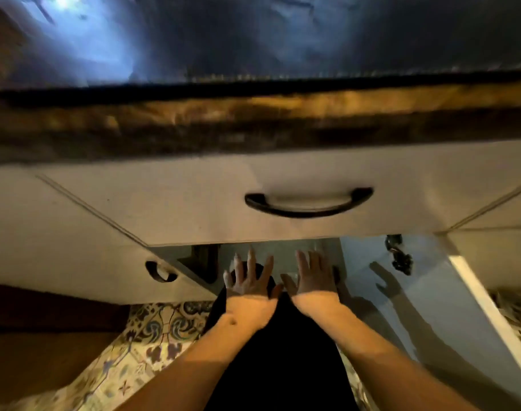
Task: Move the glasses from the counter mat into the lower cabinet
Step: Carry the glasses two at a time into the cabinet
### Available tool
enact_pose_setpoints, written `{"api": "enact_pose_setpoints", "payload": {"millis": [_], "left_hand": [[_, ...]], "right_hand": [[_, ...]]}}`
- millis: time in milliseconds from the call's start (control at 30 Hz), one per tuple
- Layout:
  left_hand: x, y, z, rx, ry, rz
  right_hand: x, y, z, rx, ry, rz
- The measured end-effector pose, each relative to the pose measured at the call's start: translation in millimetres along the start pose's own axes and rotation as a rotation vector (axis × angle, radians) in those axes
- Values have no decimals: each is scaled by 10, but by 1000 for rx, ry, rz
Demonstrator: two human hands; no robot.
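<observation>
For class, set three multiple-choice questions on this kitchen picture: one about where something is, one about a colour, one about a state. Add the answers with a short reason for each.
1. Where are the hands?
A. On the counter top
B. Below the drawer front, at the cabinet opening
C. On the drawer handle

2. What colour is the drawer handle?
A. Black
B. Red
C. White

3. In what state is the right-hand cabinet door?
A. Shut
C. Removed
B. Swung open

Answers:
1 B: the left hand and right hand reach, fingers spread and empty, under the drawer front into the cabinet opening.
2 A: the curved drawer handle is black against the pale front.
3 B: the cabinet door stands open, its inner face and hinge showing.
</observation>
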State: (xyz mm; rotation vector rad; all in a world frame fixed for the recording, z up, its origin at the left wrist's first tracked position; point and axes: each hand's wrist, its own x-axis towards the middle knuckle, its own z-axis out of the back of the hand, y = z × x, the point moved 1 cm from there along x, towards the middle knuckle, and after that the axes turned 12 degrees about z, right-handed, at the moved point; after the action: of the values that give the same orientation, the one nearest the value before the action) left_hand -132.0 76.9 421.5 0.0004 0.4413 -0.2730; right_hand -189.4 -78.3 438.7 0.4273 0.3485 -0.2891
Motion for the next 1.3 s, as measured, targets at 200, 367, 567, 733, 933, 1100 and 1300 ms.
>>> {"api": "enact_pose_setpoints", "payload": {"millis": [200, 367, 567, 733, 933, 1100, 1300], "left_hand": [[-1183, 40, 843, 79, 115, -152], [-2122, -66, 1909, -42, 65, -272], [-2772, -197, 2963, -42, -86, -318], [-2870, -312, 3524, -67, -191, -370], [-2592, -627, 4028, -232, -252, -519], [-2124, -1108, 4509, -239, -300, -579], [-1531, -1545, 4882, -164, -283, -684]], "right_hand": [[-1123, 242, 694, 162, 74, 48], [-1929, 374, 1531, 280, 69, 86], [-2558, 628, 2451, 269, -147, 71], [-2750, 792, 2902, 302, -315, 50], [-2677, 786, 3511, 373, -514, 19], [-2438, 593, 4134, 291, -616, -46], [-2141, 304, 4668, 217, -688, -193]]}}
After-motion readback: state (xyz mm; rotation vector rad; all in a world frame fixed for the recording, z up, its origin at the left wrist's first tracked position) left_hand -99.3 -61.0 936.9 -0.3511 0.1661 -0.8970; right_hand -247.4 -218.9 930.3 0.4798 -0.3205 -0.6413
